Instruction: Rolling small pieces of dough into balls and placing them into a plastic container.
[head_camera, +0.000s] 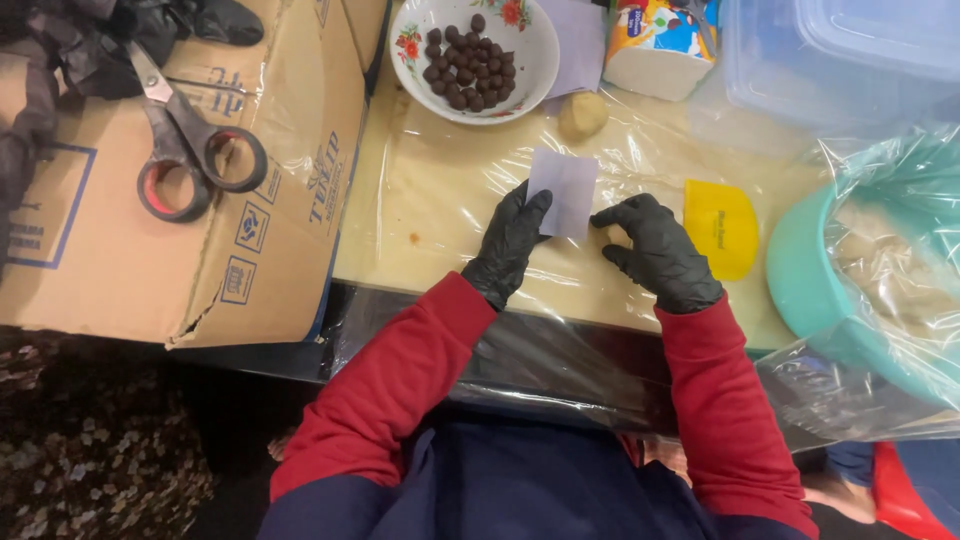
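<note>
The left hand (508, 245), in a black glove, lies on the table (440, 190) and holds the lower left edge of a small pale paper square (565, 190). Its grip is closed on the paper, with the fingers on top, so the sheet stays flat on the plastic film that covers the table.

The right hand (660, 250), also gloved, is just beside the paper on the right. Its fingers curl around a small piece of dough (617, 237), pale and only partly seen; the grip is closed loosely on it, against the table surface. The dough sits close to the paper's lower right corner, perhaps touching it.

Behind the paper, a round dough ball (582, 113) waits on the film, and a white bowl (525, 60) with red flowers holds many dark brown balls, within easy reach. A yellow scraper (722, 228) lies to the right of the right hand, near a teal basin (810, 290) covered with plastic, which seems to keep more dough from drying. To the left, scissors (185, 150) rest on a cardboard box (100, 250). Clear plastic containers (830, 60) stand at the far right.
</note>
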